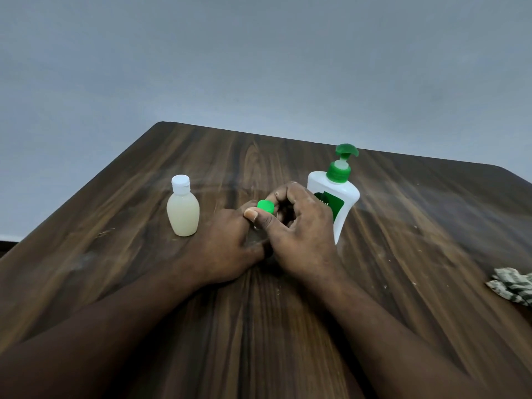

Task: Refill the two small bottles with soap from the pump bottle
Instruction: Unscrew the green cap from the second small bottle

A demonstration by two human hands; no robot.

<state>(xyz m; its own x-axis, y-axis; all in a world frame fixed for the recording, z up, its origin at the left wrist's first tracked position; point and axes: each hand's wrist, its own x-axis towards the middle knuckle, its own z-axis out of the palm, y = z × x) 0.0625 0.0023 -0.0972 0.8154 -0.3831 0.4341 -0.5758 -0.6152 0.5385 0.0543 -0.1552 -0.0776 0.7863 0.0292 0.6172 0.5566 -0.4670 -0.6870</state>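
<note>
Fingers (277, 197) of right hand (302, 236) pinch green cap (265, 206); left hand (227, 244) curls round hidden bottle.

Left forearm (115, 321) at eight o'clock in the shot: bare from the frame edge right up to the wrist. Right forearm (388, 321) at four o'clock, bare just the same. Left hand (227, 234), a touch left of centre, shows a smooth back. Right hand (302, 226), at its three o'clock, has pale dusty smudges across back and knuckles, short-cut nails, and its thumbnail (252, 215) catches the light.
</note>
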